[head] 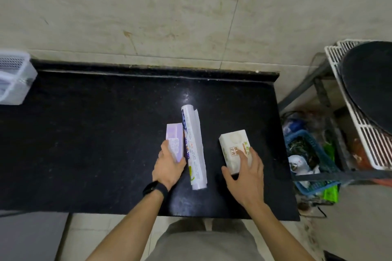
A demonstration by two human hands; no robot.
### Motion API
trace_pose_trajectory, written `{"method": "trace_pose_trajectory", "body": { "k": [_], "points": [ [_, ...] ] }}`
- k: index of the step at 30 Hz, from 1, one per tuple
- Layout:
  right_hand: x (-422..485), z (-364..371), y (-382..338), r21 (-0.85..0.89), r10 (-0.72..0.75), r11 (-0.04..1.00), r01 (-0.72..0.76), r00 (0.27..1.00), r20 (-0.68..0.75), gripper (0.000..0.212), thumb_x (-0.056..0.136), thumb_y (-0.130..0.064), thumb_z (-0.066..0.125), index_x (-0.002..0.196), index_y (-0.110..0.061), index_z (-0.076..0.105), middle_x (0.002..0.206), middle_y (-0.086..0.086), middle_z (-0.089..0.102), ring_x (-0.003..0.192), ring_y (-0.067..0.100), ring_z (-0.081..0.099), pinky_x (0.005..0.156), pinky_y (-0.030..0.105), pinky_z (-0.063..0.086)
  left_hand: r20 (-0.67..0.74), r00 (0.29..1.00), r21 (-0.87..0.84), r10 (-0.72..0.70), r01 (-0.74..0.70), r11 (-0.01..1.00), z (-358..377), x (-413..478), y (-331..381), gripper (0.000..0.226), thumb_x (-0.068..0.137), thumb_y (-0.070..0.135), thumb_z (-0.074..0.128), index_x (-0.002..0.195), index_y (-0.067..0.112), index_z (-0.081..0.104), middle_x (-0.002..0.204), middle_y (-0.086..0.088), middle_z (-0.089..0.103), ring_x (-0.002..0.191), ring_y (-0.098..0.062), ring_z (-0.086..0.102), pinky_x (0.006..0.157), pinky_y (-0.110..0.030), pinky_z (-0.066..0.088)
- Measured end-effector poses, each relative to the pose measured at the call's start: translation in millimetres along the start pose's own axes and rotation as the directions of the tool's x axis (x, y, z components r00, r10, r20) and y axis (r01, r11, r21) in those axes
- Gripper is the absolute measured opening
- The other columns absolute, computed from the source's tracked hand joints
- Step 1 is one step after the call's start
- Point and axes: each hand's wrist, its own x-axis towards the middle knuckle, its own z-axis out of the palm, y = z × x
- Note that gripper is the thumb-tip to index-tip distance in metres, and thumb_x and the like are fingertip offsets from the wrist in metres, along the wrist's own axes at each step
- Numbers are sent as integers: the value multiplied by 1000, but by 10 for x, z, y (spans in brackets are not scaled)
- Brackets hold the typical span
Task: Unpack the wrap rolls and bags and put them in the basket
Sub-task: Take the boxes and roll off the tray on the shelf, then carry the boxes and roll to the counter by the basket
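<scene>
Nearest me, the left grip (168, 165) is wrapped round the near end of a purple box (175, 140), with the thumb on the side next to the wrap roll (194, 146) and the fingers on the other side. The box lies flat on the black tabletop (95, 133), touching the roll's left flank. I take the hold as steadying it, ready to lift or open.

To the right of the roll, with a clear gap between, the right grip (247, 172) covers the near half of a cream box (232, 146). The thumb sits at the near-left corner and the fingers lie over the top and down the right edge. It looks like a loose clasp rather than a firm pinch.

The roll lies between the two boxes with neither grip on it. It is in its printed wrapper and runs away from the person. All three packs look unopened, so the unpacking seems hardly begun.

Farther off, well to the left of the roll at the tabletop's back corner, stands the white perforated basket (14, 76), half out of view. It is a long reach from either grip. Well to the right of the roll, off the tabletop, a white rack (337, 63) carries a black round pan (373, 82), and a blue crate (305, 135) sits lower down.
</scene>
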Motion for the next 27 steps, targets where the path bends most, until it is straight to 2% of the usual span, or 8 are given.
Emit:
{"method": "trace_pose_trajectory", "body": {
  "k": [3,6,9,11,15,18,24,27],
  "points": [
    [-21,46,-310,169,-98,981,89,994,41,75,85,-62,56,146,-20,40,157,3,28,145,22,26,112,48,40,-9,1000,-10,-17,17,1000,-101,-78,-107,75,83,36,62,143,35,18,134,-12,50,106,-36,59,78,-39,46],
    [56,225,-635,270,-25,962,-39,973,227,98,77,-76,53,155,-25,21,163,1,19,149,22,20,117,47,32,-47,996,-31,-80,79,996,-193,-217,-322,79,84,36,61,147,43,13,136,-11,47,105,-35,59,76,-36,42],
    [200,414,-881,173,145,956,-238,894,424,124,70,-83,59,159,-18,4,164,13,14,149,33,19,115,51,27,-122,979,-58,-165,158,986,-274,-370,-528,82,84,35,62,149,41,12,139,-13,46,105,-36,60,75,-34,42],
    [266,508,-963,68,215,957,-283,845,490,129,67,-85,60,158,-12,6,162,17,16,147,37,22,111,53,31,-161,961,-86,-224,213,973,-315,-508,-629,83,84,35,62,150,40,12,140,-13,45,106,-37,60,76,-35,43],
    [313,663,-995,-1,164,983,-185,869,467,101,79,-73,61,146,-5,28,147,17,33,131,40,43,97,51,43,-241,924,-152,-298,268,951,-399,-782,-814,84,82,32,63,149,38,13,138,-14,46,107,-36,59,81,-39,49],
    [327,729,-948,41,119,987,-157,872,475,78,90,-55,59,141,-1,34,143,20,37,124,43,48,96,49,44,-299,894,-206,-333,280,938,-455,-997,-943,86,81,31,65,150,36,13,137,-13,47,105,-33,57,77,-37,47],
    [330,689,-1054,241,30,952,-187,843,537,59,88,-38,70,128,2,54,129,27,55,115,41,58,100,46,47,-449,815,-279,-367,263,924,-668,-1267,-1211,86,81,34,65,151,32,15,142,-6,48,111,-28,56,76,-33,45],
    [159,611,-1389,339,-129,936,-96,802,583,47,88,-33,71,125,-5,60,121,20,63,105,35,65,96,50,51,-515,768,-341,-381,224,913,-881,-1383,-1366,88,80,36,66,151,36,15,140,1,48,109,-21,54,73,-28,43]
  ]
}}
